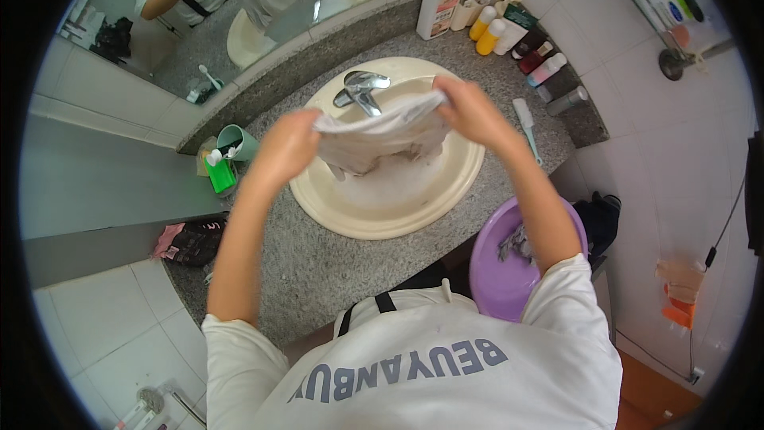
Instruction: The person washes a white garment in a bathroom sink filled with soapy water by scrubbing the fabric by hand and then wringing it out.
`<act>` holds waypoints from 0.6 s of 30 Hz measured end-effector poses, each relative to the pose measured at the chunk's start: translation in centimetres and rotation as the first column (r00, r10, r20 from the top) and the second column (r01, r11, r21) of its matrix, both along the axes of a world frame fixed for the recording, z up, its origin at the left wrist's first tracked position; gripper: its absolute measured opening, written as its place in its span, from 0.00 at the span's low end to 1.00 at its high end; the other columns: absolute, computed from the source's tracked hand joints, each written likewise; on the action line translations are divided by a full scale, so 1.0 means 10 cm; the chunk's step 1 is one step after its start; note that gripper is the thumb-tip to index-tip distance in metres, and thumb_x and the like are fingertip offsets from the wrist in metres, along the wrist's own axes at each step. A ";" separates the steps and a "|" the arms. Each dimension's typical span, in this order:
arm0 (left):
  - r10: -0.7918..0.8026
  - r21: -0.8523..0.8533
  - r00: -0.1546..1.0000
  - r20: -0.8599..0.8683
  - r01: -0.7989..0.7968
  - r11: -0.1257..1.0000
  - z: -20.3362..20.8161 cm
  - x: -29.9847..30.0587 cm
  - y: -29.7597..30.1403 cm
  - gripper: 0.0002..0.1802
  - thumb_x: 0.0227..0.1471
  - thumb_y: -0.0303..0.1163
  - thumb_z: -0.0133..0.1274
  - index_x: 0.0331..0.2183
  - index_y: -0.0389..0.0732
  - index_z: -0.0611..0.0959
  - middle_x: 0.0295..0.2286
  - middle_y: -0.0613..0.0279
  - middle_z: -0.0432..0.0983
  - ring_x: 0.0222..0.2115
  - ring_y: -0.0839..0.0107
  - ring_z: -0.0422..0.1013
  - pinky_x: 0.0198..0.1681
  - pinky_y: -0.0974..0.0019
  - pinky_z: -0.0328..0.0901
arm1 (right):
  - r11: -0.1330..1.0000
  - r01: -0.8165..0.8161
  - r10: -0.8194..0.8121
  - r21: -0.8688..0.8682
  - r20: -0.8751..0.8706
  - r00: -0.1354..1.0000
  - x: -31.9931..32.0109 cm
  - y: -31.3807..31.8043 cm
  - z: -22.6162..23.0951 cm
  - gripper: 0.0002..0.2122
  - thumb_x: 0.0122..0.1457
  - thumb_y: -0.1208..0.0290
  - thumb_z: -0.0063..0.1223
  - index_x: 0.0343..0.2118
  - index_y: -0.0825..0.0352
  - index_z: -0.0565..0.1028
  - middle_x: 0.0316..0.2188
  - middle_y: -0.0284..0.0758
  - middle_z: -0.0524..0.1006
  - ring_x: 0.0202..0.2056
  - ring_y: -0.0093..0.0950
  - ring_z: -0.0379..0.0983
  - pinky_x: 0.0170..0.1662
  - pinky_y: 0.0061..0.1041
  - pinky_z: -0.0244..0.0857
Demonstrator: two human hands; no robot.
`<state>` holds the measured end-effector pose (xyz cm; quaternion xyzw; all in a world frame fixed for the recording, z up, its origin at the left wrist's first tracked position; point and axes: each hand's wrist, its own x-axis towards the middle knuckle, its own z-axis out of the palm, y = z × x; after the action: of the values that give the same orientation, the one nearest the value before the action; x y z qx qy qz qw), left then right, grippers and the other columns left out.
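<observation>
A wet, pale grey cloth (383, 140) is stretched across the upper part of a cream oval sink (380, 230). My left hand (290, 142) is closed on its left corner, and my right hand (469, 110) grips the right corner. Between the hands its top edge runs almost level, and the rest hangs down toward foamy, cloudy water (386, 187) in the bowl. Just behind the cloth stands a chrome faucet (363, 92). The exact kind of cloth, perhaps a garment, cannot be made out.
Along the counter's back stand a white bottle (440, 5) and yellow-capped bottles (489, 37). A brush (526, 127) lies to the right, a green cup (236, 143) to the left. A purple basin (495, 291) with grey fabric (516, 245) is below my right arm. A mirror (183, 24) hangs behind.
</observation>
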<state>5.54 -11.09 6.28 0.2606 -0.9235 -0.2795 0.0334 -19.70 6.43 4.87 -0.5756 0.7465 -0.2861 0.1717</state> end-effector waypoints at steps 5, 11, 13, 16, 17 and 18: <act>0.136 -0.199 0.862 0.489 -0.042 0.979 -1.64 -0.38 0.25 0.14 0.44 0.26 0.47 0.36 0.41 0.80 0.38 0.51 0.74 0.42 0.56 0.69 0.41 0.54 0.64 | 0.868 0.276 -0.311 0.413 0.018 0.950 0.19 -0.13 -1.77 0.14 0.49 0.75 0.51 0.39 0.69 0.66 0.33 0.49 0.73 0.39 0.44 0.70 0.40 0.39 0.64; 0.043 -0.102 0.993 0.107 -0.032 0.994 -3.55 -0.22 0.90 0.18 0.45 0.29 0.46 0.42 0.47 0.78 0.42 0.56 0.74 0.45 0.57 0.67 0.48 0.43 0.57 | 0.845 -0.002 0.092 0.534 -0.142 0.986 0.80 -0.12 -3.11 0.11 0.49 0.70 0.49 0.36 0.67 0.72 0.38 0.45 0.71 0.42 0.40 0.68 0.43 0.42 0.63; -0.114 -0.016 0.967 0.230 0.120 0.993 -3.45 -0.34 0.84 0.19 0.46 0.31 0.45 0.43 0.48 0.77 0.42 0.57 0.74 0.45 0.57 0.68 0.49 0.41 0.55 | 0.805 -0.133 0.232 0.578 -0.100 0.968 0.71 -0.03 -3.29 0.11 0.49 0.70 0.48 0.35 0.66 0.74 0.38 0.46 0.72 0.42 0.39 0.69 0.43 0.43 0.63; 0.123 0.117 0.849 0.514 -0.211 0.970 -3.37 -0.53 0.72 0.21 0.47 0.33 0.44 0.46 0.46 0.75 0.45 0.57 0.71 0.46 0.57 0.68 0.45 0.32 0.54 | 0.692 0.102 -0.107 0.715 -0.038 0.994 0.73 -0.02 -3.51 0.11 0.48 0.70 0.49 0.35 0.63 0.75 0.36 0.43 0.74 0.39 0.38 0.71 0.44 0.42 0.62; 0.118 0.122 0.843 0.524 -0.212 0.970 -3.39 -0.51 0.71 0.21 0.47 0.33 0.44 0.46 0.46 0.75 0.45 0.57 0.71 0.46 0.57 0.68 0.45 0.32 0.54 | 0.721 -0.029 0.127 0.693 -0.090 0.988 0.84 -0.06 -3.49 0.10 0.48 0.70 0.49 0.35 0.63 0.75 0.34 0.42 0.75 0.38 0.37 0.71 0.43 0.41 0.63; -0.036 0.139 0.815 0.578 -0.055 0.989 -3.41 -0.53 0.68 0.20 0.47 0.34 0.45 0.45 0.45 0.75 0.44 0.55 0.72 0.44 0.56 0.69 0.46 0.36 0.55 | 0.719 -0.156 0.346 0.677 -0.153 0.926 0.85 -0.10 -3.46 0.10 0.48 0.70 0.50 0.35 0.62 0.75 0.33 0.40 0.76 0.36 0.36 0.72 0.42 0.40 0.64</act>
<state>0.25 -4.31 -27.85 0.3395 -0.8651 -0.2550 -0.2671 -11.16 5.43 -29.77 -0.6091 0.7290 0.0994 0.2961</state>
